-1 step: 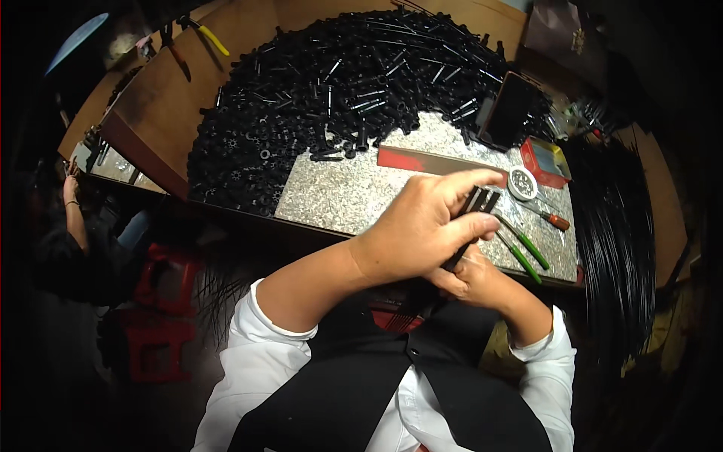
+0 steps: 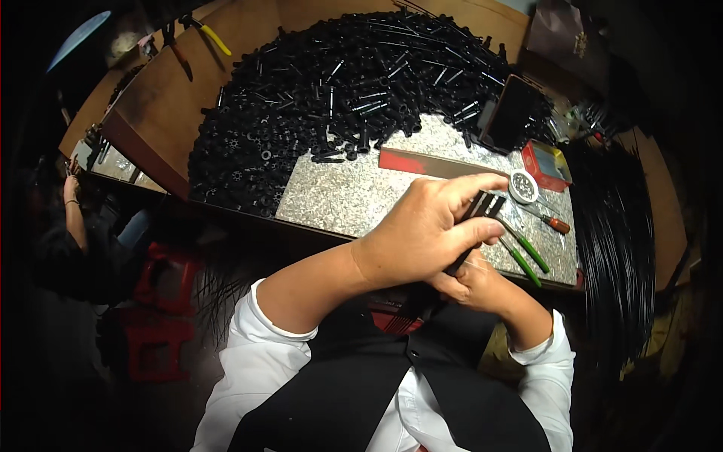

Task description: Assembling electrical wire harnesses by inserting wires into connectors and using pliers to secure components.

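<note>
My left hand (image 2: 422, 226) reaches across from the left, thumb and fingers closed around a bundle of slim black rods (image 2: 489, 202). The ends of the rods stick up between thumb and forefinger. Below it, my right hand (image 2: 478, 282) is closed near the lower part of the bundle; what its fingers grip is mostly hidden. A tool with two green handles (image 2: 527, 256) lies on the speckled worktop (image 2: 339, 192) just right of my hands. Beyond my left fingertips stands a round white dish (image 2: 535, 188) of small metal pieces.
A large heap of black tubular parts (image 2: 324, 83) covers the back. Around it are a red bar (image 2: 433, 164), a phone (image 2: 506, 113), a red box (image 2: 536, 175) and a screwdriver (image 2: 557, 224). Long black rods (image 2: 617, 248) hang at right. Another person's arm (image 2: 74, 211) shows far left.
My left hand and the rod ends sit very slightly further right. Both hands keep the same hold.
</note>
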Tool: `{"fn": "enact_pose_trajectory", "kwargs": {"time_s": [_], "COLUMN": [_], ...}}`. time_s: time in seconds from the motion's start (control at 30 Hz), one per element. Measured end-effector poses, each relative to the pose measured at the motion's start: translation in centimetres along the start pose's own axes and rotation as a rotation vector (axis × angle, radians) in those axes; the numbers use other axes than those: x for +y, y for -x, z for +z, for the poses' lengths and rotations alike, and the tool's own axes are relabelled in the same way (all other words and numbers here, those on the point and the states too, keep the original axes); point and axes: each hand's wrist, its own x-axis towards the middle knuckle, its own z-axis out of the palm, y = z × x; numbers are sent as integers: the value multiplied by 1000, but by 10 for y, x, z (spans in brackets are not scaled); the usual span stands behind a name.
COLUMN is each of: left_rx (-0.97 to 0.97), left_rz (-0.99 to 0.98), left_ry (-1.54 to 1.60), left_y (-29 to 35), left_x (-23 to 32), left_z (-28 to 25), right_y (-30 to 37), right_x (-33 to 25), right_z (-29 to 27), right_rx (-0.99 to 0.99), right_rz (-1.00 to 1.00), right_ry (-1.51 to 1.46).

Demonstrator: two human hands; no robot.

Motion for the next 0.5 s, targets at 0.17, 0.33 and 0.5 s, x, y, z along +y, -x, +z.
{"fn": "enact_pose_trajectory", "kwargs": {"time_s": [0.17,0.33,0.5], "left_rx": [-33,47,56], "left_rz": [88,250,488], "left_ry": [-200,-348,-402], "left_y": [-3,-2,9], "left_x": [-4,-10,-11], "left_z": [-11,-12,1], "right_y": [-5,-5,12], "right_x": [6,21,24], "right_z": [6,12,18], "right_rx": [2,11,262], "right_rz": [24,-55,-218], "right_ry": [-101,-142,-529]}}
